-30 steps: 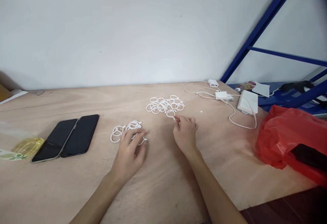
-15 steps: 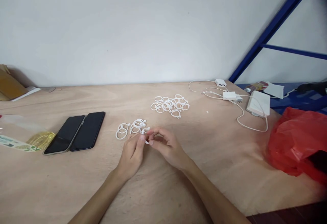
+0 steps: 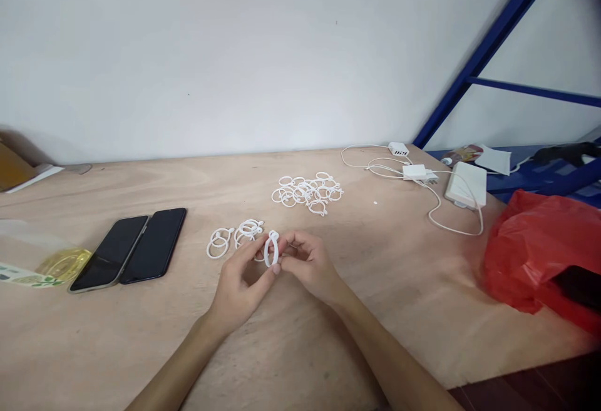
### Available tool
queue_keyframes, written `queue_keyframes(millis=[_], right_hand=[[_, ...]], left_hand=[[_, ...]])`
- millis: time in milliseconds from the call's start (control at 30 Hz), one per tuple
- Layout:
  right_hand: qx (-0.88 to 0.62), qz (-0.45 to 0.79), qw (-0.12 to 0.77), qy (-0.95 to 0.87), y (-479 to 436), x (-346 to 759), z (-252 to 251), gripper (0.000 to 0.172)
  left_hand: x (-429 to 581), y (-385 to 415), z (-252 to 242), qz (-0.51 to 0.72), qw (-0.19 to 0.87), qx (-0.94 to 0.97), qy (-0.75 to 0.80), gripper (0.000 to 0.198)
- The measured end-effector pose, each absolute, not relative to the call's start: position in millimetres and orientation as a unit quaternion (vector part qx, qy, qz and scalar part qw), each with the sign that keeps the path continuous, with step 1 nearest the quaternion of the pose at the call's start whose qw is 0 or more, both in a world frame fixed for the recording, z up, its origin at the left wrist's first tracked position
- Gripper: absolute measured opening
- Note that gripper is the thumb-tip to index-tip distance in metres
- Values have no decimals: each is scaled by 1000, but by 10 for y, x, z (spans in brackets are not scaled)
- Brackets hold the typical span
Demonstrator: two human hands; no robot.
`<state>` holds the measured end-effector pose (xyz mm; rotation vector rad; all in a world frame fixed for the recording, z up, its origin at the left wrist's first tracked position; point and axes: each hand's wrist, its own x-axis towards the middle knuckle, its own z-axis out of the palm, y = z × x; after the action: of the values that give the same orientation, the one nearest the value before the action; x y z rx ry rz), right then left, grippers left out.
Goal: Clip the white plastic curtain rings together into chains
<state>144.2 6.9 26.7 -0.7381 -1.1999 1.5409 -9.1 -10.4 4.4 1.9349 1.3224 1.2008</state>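
A white curtain ring [image 3: 266,252] stands nearly edge-on between my two hands, its small eyelet at the top. My left hand [image 3: 238,289] grips it from the left with thumb and fingers. From the other side, my right hand [image 3: 313,268] pinches it, fingers curled. Just behind my left fingers lies a small group of white curtain rings [image 3: 217,246], some overlapping and partly hidden by the hand. Farther back on the wooden table [image 3: 300,348] is a larger heap of similar rings [image 3: 308,192].
Two dark phones [image 3: 153,245] lie side by side on the left, near a clear plastic package [image 3: 63,265] with something yellow. On the right are white cables with a charger [image 3: 414,172], a white box [image 3: 466,184] and a red plastic bag [image 3: 530,248]. Blue metal framing [image 3: 488,54] rises behind.
The curtain ring between my hands has turned upright and shows more fully. My left thumb has dropped lower along it. The whole view has shifted slightly.
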Motion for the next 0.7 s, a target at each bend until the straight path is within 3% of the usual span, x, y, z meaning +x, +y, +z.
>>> queue_keyframes(millis=[167,467,700], right_hand=[[-288,681,532,-411,116,1458,249,11],[-318,651,509,-464,115,1425,243,15],[-339,667,489,-448,99,1406,228,17]], left_hand=[[-98,-110,64,440,206,746,456,45],[-74,-124,51,447,198,755,436,43],[-67,-133,86,437,202,751,452,21]])
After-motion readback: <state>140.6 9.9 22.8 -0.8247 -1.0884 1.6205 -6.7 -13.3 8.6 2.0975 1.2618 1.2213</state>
